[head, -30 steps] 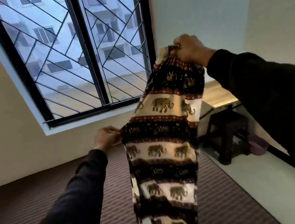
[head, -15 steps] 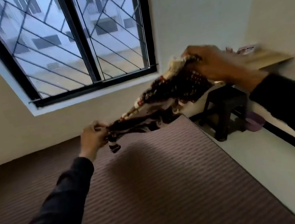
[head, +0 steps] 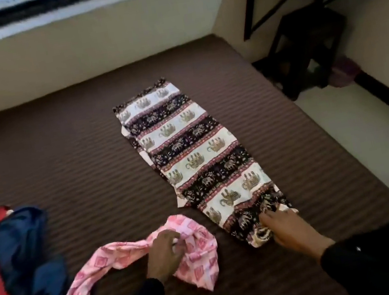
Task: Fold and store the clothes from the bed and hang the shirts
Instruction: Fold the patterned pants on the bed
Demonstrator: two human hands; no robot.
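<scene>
Lying flat on the brown bed [head: 65, 148], the elephant-print pants [head: 195, 157] run lengthwise from the near right up toward the window wall, far end tipped a bit left. The right hand [head: 288, 230] reaches in low from the right, fingers spread and pressing on the near end, not really clutching it. The left hand [head: 163, 253] sits knuckles-up on the crumpled pink garment [head: 199, 257], fingers curled into the fabric, looks like it's gripping a bunch, though it's blurry.
</scene>
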